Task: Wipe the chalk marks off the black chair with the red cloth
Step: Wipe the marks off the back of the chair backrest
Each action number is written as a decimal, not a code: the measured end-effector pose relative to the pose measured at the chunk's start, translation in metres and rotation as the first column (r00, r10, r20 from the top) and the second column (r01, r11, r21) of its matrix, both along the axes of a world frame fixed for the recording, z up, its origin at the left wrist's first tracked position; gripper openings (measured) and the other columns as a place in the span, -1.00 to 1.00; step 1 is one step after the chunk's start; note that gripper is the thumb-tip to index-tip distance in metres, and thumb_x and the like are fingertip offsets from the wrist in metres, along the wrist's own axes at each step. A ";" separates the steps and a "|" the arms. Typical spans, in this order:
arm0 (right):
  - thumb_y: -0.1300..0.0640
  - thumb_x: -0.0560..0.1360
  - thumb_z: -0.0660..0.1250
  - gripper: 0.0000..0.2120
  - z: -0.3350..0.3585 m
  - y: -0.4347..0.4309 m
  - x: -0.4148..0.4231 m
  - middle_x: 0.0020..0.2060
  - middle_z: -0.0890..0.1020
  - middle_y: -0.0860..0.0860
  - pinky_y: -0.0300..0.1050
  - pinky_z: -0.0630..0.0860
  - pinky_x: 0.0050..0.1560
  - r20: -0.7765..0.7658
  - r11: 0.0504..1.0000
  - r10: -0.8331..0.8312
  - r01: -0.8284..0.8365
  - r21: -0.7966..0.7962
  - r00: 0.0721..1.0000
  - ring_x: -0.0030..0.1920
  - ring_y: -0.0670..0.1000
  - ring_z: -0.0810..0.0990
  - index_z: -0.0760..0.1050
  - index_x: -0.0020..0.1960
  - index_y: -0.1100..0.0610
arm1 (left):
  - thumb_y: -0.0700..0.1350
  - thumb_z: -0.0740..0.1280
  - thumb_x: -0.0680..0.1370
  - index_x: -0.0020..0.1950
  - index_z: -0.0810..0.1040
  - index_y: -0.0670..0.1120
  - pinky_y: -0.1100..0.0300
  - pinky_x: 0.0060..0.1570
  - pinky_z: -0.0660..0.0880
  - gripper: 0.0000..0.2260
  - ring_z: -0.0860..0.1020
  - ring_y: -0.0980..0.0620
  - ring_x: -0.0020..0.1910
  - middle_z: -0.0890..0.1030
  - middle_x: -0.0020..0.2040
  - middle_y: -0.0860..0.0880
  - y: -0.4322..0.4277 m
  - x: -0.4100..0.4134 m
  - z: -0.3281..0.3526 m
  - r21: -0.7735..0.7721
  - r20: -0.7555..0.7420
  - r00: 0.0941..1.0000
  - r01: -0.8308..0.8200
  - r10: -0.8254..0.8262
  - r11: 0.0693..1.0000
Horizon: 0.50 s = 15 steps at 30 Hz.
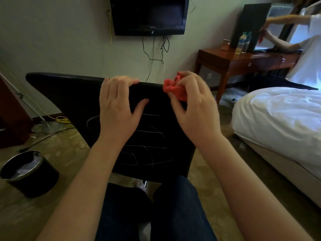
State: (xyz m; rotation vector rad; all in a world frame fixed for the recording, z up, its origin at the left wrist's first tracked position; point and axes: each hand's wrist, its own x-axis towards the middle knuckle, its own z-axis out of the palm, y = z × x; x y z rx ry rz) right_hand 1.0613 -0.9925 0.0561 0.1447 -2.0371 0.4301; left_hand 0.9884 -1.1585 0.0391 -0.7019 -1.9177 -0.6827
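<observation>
The black chair [69, 94] stands in front of me with its backrest facing me. White chalk marks [147, 150] cross the lower middle of the backrest as curved and straight lines. My left hand [118, 108] grips the top edge of the backrest, fingers curled over the rim and thumb on the near face. My right hand [192, 108] holds the bunched red cloth [173, 88] at the top right corner of the backrest, above the chalk lines.
A black waste bin [29, 173] stands on the carpet at left. A white bed [281, 119] fills the right side. A wooden desk [243, 61] with bottles stands behind, another person beside it. A TV [149, 14] and cables hang on the wall.
</observation>
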 end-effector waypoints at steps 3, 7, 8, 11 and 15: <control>0.20 0.49 0.38 -0.85 -0.002 0.026 0.005 0.03 0.57 0.10 -0.46 0.35 0.04 -0.056 0.992 -0.033 0.026 -0.122 0.998 -0.03 -0.14 0.43 0.47 -0.02 0.26 | -0.06 0.40 0.54 0.22 0.46 -0.22 0.15 0.51 0.04 -0.65 0.48 -0.14 0.21 0.53 0.15 -0.16 -0.002 0.000 -0.001 -0.013 -0.003 1.000 0.018 -0.018 1.000; 0.20 0.56 0.30 -0.90 -0.015 0.051 0.015 -0.10 0.51 0.05 -0.54 0.27 -0.08 -0.026 0.949 -0.116 0.103 -0.299 0.993 -0.16 -0.21 0.32 0.46 0.01 0.24 | -0.08 0.40 0.53 0.23 0.45 -0.21 0.09 0.52 0.06 -0.65 0.48 -0.13 0.21 0.52 0.14 -0.16 0.005 0.000 -0.003 -0.010 -0.021 1.000 0.005 -0.005 1.000; 0.18 0.58 0.29 -0.88 -0.017 0.050 0.015 -0.08 0.52 0.06 -0.51 0.28 -0.05 -0.034 0.946 -0.119 0.103 -0.306 0.992 -0.14 -0.19 0.34 0.46 0.01 0.25 | -0.09 0.40 0.53 0.22 0.45 -0.21 0.08 0.52 0.07 -0.66 0.47 -0.13 0.20 0.52 0.14 -0.17 0.008 0.001 -0.004 0.002 -0.021 1.000 -0.002 0.002 1.000; 0.16 0.57 0.31 -0.84 -0.015 0.026 0.001 0.03 0.57 0.15 -0.25 0.38 0.08 -0.105 0.975 -0.104 0.080 -0.209 0.989 0.02 0.04 0.50 0.49 -0.02 0.29 | -0.09 0.39 0.52 0.20 0.46 -0.21 0.05 0.50 0.08 -0.68 0.46 -0.11 0.19 0.52 0.12 -0.16 0.016 0.001 -0.004 0.046 -0.007 1.000 -0.004 0.005 0.999; 0.21 0.53 0.34 -0.86 -0.003 -0.021 -0.017 0.02 0.61 0.22 -0.07 0.44 0.10 -0.157 0.998 -0.040 0.047 0.045 0.987 0.03 0.19 0.55 0.53 -0.04 0.32 | -0.09 0.41 0.52 0.17 0.50 -0.21 -0.10 0.41 0.26 -0.71 0.43 -0.10 0.14 0.57 0.07 -0.16 0.017 -0.003 -0.002 0.038 -0.031 0.999 -0.008 0.009 0.999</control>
